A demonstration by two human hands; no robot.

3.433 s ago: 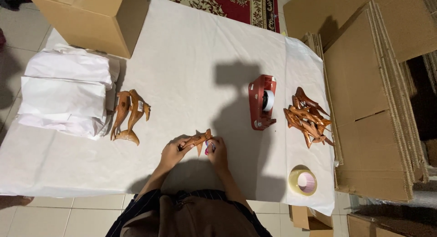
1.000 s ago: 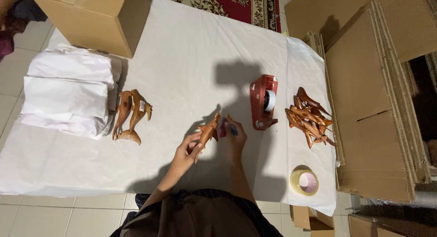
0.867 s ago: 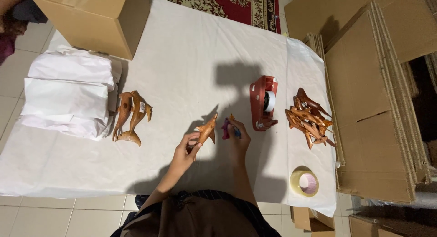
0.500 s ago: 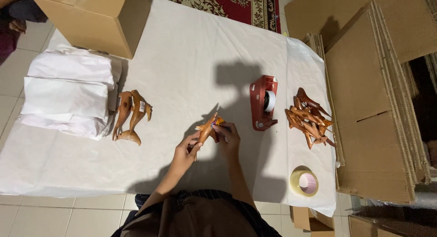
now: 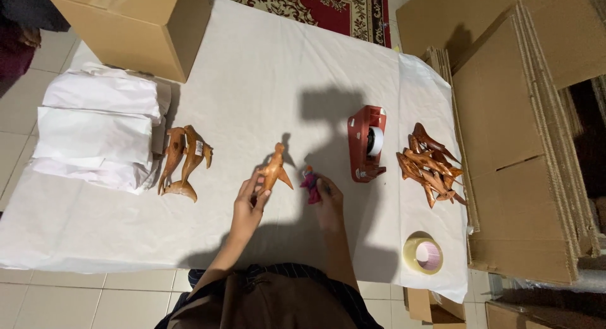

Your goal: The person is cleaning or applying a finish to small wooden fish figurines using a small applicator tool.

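Observation:
My left hand (image 5: 248, 204) holds a brown wooden bird figure (image 5: 274, 170) upright above the white paper-covered table (image 5: 265, 83). My right hand (image 5: 327, 199) grips a small pink and red object (image 5: 310, 185), held just right of the figure and apart from it. Two finished wooden figures (image 5: 184, 160) lie to the left. A pile of several similar wooden figures (image 5: 430, 168) lies to the right.
A red tape dispenser (image 5: 367, 143) stands between my hands and the pile. A tape roll (image 5: 424, 254) lies at the table's front right. A stack of white paper (image 5: 98, 135) is at left, a cardboard box (image 5: 136, 24) behind it, and flattened cardboard (image 5: 527, 146) at right.
My hands rose off the table with the figure. The right hand, which was touching the figure half a second ago, has drawn away to the right with the pink object.

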